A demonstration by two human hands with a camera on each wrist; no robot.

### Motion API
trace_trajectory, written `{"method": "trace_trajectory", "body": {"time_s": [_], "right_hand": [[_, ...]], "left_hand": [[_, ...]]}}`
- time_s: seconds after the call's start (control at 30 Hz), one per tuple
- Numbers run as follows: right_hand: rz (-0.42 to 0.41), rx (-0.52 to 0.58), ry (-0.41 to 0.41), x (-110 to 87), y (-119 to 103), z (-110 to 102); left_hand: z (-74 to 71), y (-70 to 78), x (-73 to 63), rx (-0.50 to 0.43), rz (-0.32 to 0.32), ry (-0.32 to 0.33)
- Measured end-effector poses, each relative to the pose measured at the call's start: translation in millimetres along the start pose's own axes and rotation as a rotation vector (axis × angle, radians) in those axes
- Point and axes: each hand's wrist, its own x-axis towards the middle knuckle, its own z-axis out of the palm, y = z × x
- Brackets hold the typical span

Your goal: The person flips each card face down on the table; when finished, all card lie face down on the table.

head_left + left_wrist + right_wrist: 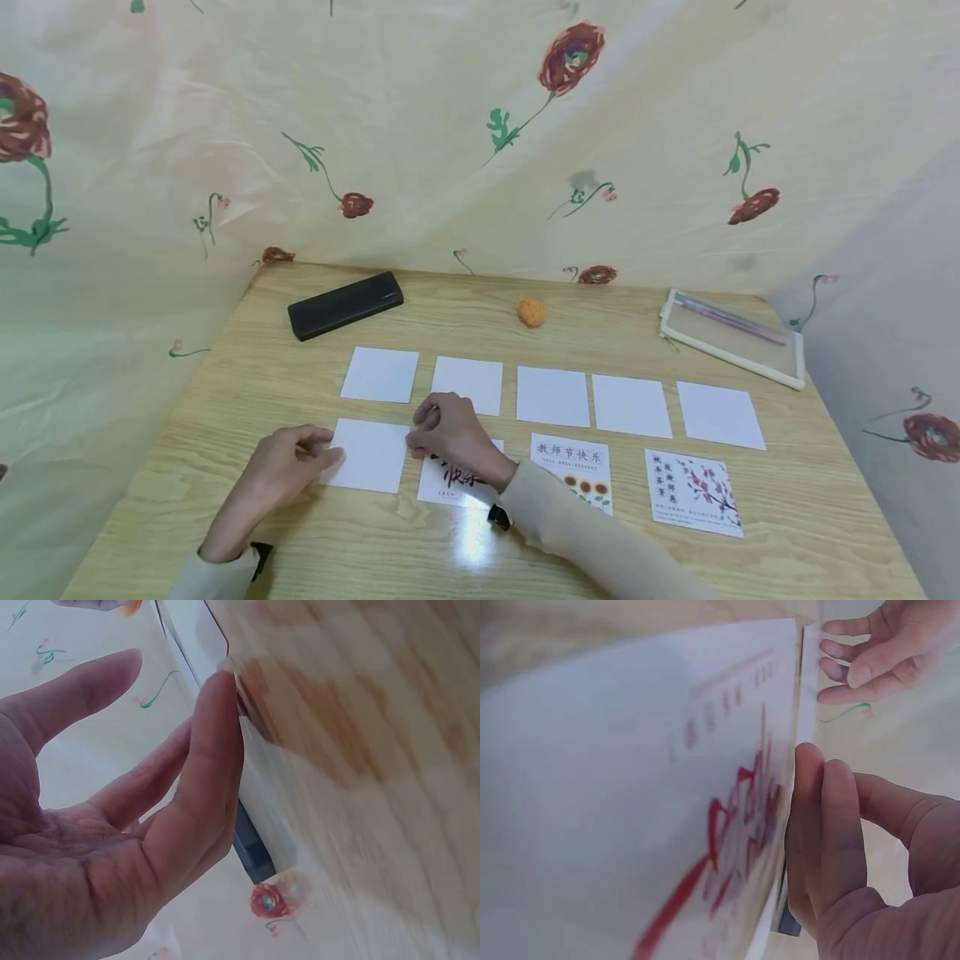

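A blank white card (366, 457) lies flat in the near row, between my two hands. My left hand (291, 461) is at its left edge, fingers loosely bent and fingertips right at the card; in the left wrist view the thumb (97, 686) stands apart from the other fingers. At the card's right edge is my right hand (455, 432), fingertips close together. Beneath that hand and forearm lies a card with dark red brush lettering (438, 485), partly hidden. The right wrist view shows this lettered card (727, 750) close beside the fingers.
Several blank cards (552, 397) form a row behind. To the right are a sunflower card (573, 454) and a blossom card (693, 492). Farther back are a black case (345, 306), an orange lump (531, 312) and a white-edged clear pouch (731, 337). Floral cloth (420, 125) hangs behind.
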Motion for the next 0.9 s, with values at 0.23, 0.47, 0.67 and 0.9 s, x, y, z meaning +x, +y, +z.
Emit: {"method": "trace_trajectory", "body": {"time_s": [0.23,0.47,0.67,0.9], "right_hand": [[0.007,-0.084,0.054,-14.4,-2,-21],[0.074,-0.016,0.105,-38.0,3,-48],[0.057,-0.009,0.137,-59.9,15,-68],[0.047,-0.037,0.156,-83.4,30,-84]], "left_hand": [[1.3,5.0,-0.5,0.008,0.024,0.007],[8.8,22.9,-8.0,-0.004,0.088,0.066],[20.0,42.7,-14.0,-0.097,0.145,0.017],[36.8,54.7,-18.8,-0.174,0.156,-0.014]]}}
